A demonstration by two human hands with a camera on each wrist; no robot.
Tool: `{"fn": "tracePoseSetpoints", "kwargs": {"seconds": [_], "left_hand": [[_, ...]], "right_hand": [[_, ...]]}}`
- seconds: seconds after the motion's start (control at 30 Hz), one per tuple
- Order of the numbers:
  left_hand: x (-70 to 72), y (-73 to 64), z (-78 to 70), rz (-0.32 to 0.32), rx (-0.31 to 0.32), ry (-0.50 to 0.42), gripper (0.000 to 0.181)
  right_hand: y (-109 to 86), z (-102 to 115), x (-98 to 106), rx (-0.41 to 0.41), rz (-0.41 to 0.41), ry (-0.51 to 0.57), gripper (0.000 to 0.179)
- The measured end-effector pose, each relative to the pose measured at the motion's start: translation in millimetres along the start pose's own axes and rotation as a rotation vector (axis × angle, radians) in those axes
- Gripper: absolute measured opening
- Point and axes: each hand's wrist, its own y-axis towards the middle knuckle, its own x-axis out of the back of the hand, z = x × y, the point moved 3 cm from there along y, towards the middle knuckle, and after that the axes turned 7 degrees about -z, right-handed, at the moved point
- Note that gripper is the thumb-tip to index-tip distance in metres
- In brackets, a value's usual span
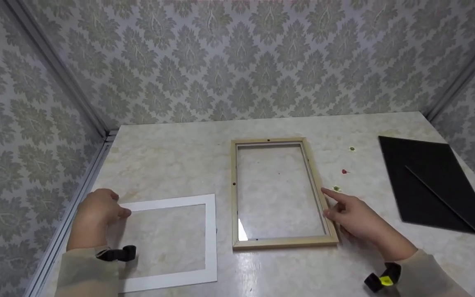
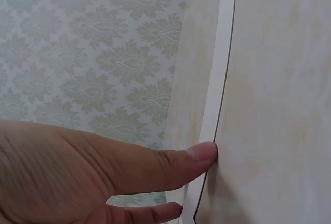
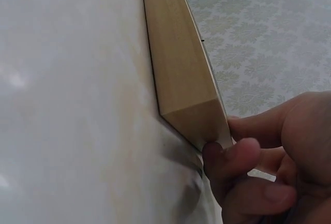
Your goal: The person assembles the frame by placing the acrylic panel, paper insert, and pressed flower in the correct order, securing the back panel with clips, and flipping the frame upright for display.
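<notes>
A white rectangular picture mat [image 1: 210,247] lies at the left front, its middle cut out. My left hand [image 1: 97,206] pinches its upper left part; in the left wrist view the thumb [image 2: 199,154] lies over the white strip [image 2: 216,79], with a finger behind it. A light wooden picture frame [image 1: 283,243] rests on the table in the centre, a clear pane [image 1: 276,189] inside it. At the frame's right side, my right hand [image 1: 355,216] grips the edge with thumb and fingers. Up close, those fingertips meet the wood [image 3: 181,53] near one corner.
Right of the frame lie small pressed flowers: a white one [image 1: 352,149], a red one [image 1: 344,171] and another white one [image 1: 336,188] close to my right fingers. A black backing board [image 1: 419,161] with a stand flap lies at the far right. Patterned walls [image 1: 241,62] enclose the table.
</notes>
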Motion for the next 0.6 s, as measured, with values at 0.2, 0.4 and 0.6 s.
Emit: {"fn": "tracePoseSetpoints", "kwargs": {"seconds": [0.2, 0.4, 0.6], "left_hand": [[1.8, -1.6, 1.7, 0.003, 0.005, -0.029, 0.069], [6.4, -4.2, 6.6, 0.029, 0.019, -0.063, 0.064], [22.4, -9.9, 15.2, 0.057, 0.037, -0.134, 0.062]], "right_hand": [[1.2, -1, 2, 0.0, 0.002, 0.011, 0.073], [-0.5, -1, 3, 0.001, -0.003, -0.012, 0.074], [0.4, 1, 3, 0.026, -0.003, -0.028, 0.074]]}}
